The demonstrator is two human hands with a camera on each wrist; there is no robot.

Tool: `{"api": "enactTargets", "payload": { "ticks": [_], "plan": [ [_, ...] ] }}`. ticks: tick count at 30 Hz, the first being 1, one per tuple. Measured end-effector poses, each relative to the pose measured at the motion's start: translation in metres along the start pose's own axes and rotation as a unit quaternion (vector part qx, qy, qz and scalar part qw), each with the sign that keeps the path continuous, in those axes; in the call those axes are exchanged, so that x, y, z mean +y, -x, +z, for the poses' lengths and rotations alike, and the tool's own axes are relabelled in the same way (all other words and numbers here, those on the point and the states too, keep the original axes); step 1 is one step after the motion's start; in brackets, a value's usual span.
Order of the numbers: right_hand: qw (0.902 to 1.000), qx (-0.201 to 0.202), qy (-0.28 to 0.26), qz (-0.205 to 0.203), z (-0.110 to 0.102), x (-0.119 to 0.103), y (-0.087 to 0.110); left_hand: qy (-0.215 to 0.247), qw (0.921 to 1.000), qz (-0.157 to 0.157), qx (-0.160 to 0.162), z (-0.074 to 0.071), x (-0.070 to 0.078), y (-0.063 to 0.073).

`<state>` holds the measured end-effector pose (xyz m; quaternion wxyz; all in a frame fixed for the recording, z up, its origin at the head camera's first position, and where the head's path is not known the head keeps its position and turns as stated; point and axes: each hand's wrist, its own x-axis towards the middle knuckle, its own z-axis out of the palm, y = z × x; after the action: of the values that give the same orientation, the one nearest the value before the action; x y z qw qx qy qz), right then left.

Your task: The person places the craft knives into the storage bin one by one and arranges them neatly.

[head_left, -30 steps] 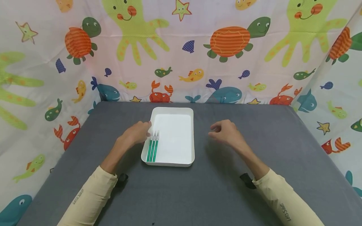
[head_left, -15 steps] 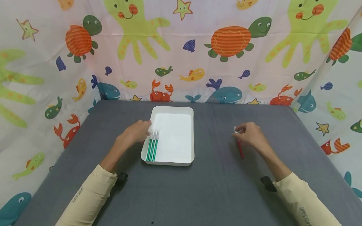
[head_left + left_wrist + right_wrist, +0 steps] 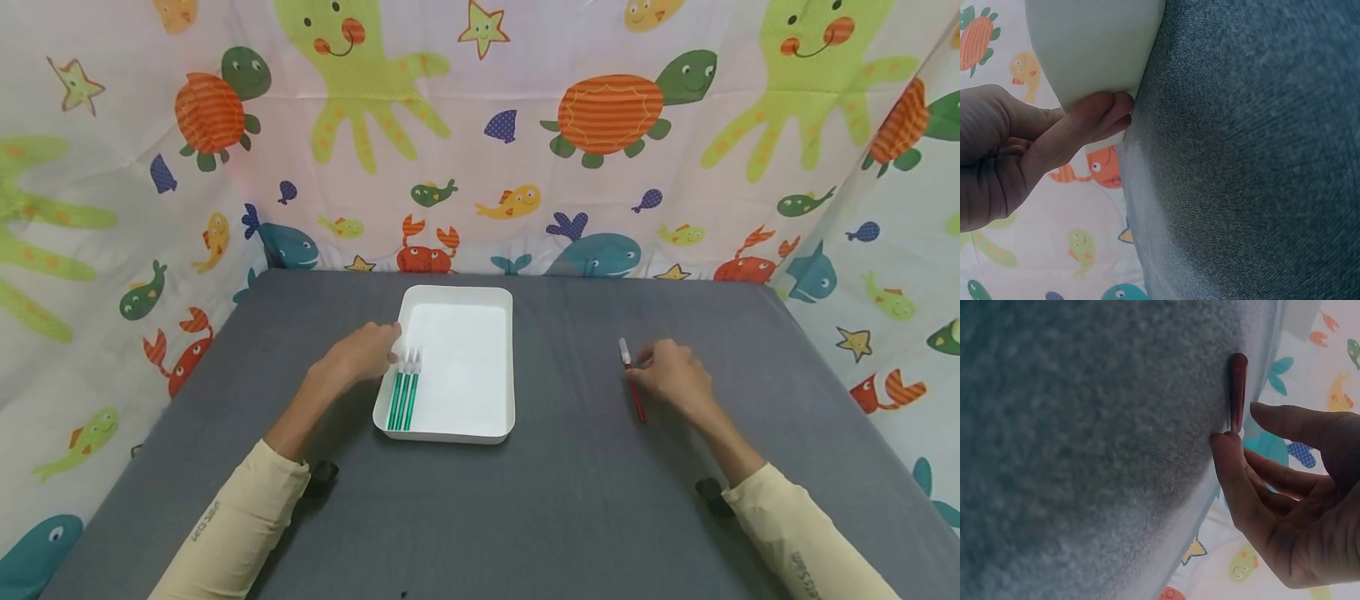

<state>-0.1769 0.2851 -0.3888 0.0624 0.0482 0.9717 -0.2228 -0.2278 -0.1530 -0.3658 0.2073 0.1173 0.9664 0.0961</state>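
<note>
The white tray lies on the grey cloth, and three green-handled forks are side by side along its left side. My left hand pinches the tray's left wall; in the left wrist view my left fingers press the outside of the wall. A red-handled utensil with a narrow pale head lies to the right of the tray. Beside it is my right hand. In the right wrist view my thumb stands apart from the handle, while one fingertip is right at it.
Grey cloth covers the table. A printed curtain with sea animals stands along the back and both sides, right at the table's edges.
My right hand moved right to the red-handled utensil, pinched it near its head, then slid back and loosened. The utensil stays about where it was. My left hand and the tray have not moved.
</note>
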Motion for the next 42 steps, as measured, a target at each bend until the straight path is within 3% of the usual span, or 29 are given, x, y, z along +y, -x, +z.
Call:
{"api": "enactTargets", "payload": {
  "ticks": [15, 28, 42],
  "plan": [
    [0.9987, 0.019, 0.034, -0.034, 0.007, -0.006, 0.004, 0.004, 1.0, 0.0, -0.005, -0.001, 0.003, -0.001],
    [0.9995, 0.016, 0.021, -0.019, 0.006, -0.01, 0.007, 0.009, 0.9999, -0.004, -0.006, -0.002, 0.005, 0.0],
    [0.9984, 0.043, 0.0, -0.036, -0.003, -0.049, 0.02, 0.007, 0.9999, -0.007, -0.007, 0.0, 0.002, 0.001]
  ]
}}
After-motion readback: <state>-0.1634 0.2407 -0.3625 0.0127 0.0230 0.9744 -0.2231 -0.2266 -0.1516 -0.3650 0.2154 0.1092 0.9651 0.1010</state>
